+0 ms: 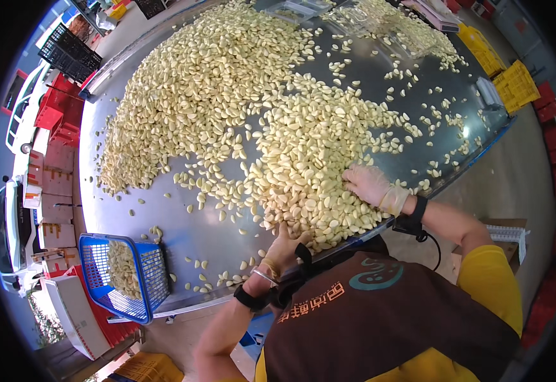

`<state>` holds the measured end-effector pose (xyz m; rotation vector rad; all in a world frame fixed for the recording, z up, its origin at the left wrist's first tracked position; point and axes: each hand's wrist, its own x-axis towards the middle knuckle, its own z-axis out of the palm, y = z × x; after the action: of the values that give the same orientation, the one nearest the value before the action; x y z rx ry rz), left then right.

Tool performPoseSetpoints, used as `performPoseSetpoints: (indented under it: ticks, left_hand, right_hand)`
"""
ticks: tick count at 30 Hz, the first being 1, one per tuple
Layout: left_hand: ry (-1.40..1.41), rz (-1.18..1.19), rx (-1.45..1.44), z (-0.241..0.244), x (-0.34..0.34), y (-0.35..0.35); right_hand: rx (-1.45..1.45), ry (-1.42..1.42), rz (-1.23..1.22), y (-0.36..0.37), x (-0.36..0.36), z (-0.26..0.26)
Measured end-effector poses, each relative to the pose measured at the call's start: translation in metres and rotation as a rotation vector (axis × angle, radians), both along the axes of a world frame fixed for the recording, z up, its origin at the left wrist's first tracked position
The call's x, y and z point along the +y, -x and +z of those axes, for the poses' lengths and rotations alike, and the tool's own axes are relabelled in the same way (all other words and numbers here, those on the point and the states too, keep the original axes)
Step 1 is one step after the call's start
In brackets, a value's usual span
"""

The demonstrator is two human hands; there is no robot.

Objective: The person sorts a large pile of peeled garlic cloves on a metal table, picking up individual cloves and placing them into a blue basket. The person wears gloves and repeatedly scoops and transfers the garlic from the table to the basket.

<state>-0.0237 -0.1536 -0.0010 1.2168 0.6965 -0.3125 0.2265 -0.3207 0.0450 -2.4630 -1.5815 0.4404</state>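
Note:
A heap of peeled garlic cloves [306, 148] lies on the metal tabletop before me. My left hand [283, 249] is at the heap's near edge, fingers spread against the cloves, some fingertips hidden among them. At the heap's right side, my right hand [369, 187], in a thin translucent glove, presses its bent fingers on the cloves. I see no clove clearly gripped in either hand. A larger pile of cloves [201, 71] spreads behind and to the left, joined to the near heap by scattered cloves.
A blue plastic basket [156, 272] holding cloves stands at the table's near left corner. Clear plastic trays [292, 12] lie at the far side, near another clove pile [411, 33]. Yellow crates [516, 86] stand beyond the right edge; foam boxes [58, 181] are stacked on the left.

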Motion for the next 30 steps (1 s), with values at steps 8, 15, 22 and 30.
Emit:
performPoseSetpoints:
  ticks: [8, 15, 22, 30]
  left_hand:
    - [-0.449, -0.217, 0.031, 0.006, 0.0, -0.042]
    - [0.293, 0.153, -0.046, 0.087, 0.018, -0.052]
    - [0.211, 0.064, -0.122, 0.049, 0.03, -0.028]
    - [-0.432, -0.489, -0.022, -0.006, 0.013, 0.029]
  right_hand:
    - [0.281, -0.057, -0.15, -0.021, -0.004, 0.004]
    - [0.352, -0.42, 0.266, 0.036, 0.04, 0.061]
    - [0.58, -0.245, -0.055, -0.054, -0.016, 0.063]
    - [0.785, 0.502, -0.355, -0.093, -0.112, 0.0]
